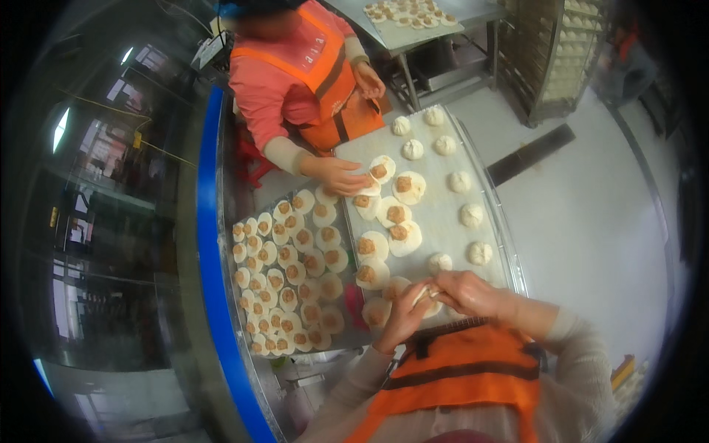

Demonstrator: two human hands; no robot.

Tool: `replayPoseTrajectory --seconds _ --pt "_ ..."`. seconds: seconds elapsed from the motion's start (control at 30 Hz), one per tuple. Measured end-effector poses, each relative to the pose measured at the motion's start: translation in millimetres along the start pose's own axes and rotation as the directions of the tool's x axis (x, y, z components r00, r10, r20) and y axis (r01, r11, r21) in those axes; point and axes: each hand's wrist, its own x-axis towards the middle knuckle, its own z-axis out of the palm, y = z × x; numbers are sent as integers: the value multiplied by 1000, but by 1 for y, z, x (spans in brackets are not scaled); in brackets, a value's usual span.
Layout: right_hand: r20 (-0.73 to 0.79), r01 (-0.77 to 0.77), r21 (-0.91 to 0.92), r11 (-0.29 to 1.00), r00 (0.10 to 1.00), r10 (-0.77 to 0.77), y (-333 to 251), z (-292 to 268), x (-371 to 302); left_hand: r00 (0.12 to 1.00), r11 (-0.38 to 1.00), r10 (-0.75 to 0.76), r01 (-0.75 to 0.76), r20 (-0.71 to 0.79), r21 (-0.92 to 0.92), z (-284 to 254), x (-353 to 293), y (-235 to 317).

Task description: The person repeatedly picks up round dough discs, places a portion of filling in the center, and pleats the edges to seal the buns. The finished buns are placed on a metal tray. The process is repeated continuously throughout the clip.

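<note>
Close to my apron, both my hands work on one dough bun (424,295) over the near end of a tray (458,133). My left hand (403,316) cups it from the left, fingers closed round it. Pinched at the dough's top edge are the fingers of my right hand (469,292), which partly cover it. Just beyond my hands sits a pleated bun (440,263). To the left on the same tray lie flat dough rounds topped with brown filling (372,273), some under or beside my left hand. More pleated buns (471,215) line the tray's right side.
Across the tray stands a co-worker in an orange apron (332,81), one hand (338,174) at a filled dough round. Many filled rounds (288,255) cover the left-hand surface, bordered by a blue edge (210,214). A tall rack of buns (565,59) stands far right.
</note>
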Motion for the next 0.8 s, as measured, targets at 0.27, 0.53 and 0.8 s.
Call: replayPoseTrajectory --seconds 0.27,0.53,0.8 --pt "-151 -42 -97 994 988 27 21 -1 4 938 817 -330 228 -105 -529 9 14 11" --pt "-65 21 6 1000 998 -20 8 -22 11 976 993 62 -81 -210 -84 9 16 19" --pt "-14 -64 23 998 998 65 -4 -11 13 985 991 109 -97 -137 88 -1 18 14"
